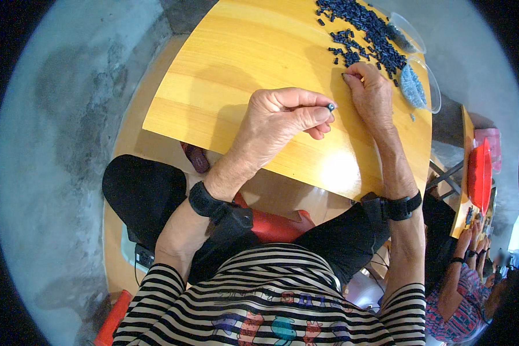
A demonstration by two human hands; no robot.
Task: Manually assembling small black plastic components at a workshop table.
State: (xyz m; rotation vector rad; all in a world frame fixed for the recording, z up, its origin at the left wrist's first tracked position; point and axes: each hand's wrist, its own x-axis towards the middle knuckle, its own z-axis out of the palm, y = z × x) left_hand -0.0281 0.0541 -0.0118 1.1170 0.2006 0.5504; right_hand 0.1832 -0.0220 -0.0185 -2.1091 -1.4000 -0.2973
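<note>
My left hand [285,118] is raised over the yellow wooden table [236,55], pinching a small dark cylindrical piece [330,107] between thumb and forefinger. A pale spot shows on the end of that piece. Farther right, close to the tabletop, my right hand [372,95] has thumb and forefinger pressed together, with a small dark piece [345,75] at their tips; its exact kind is too small to tell. Just beyond the right hand spreads a loose pile of short dark blue cylindrical pieces [380,43].
At the table's right edge, one clear plastic bowl [433,86] holds light blue bits, and another clear bowl [412,27] holds dark grey bits. Off to the right, a red tray [480,176] rests on another table, where another person's arms [458,254] reach in.
</note>
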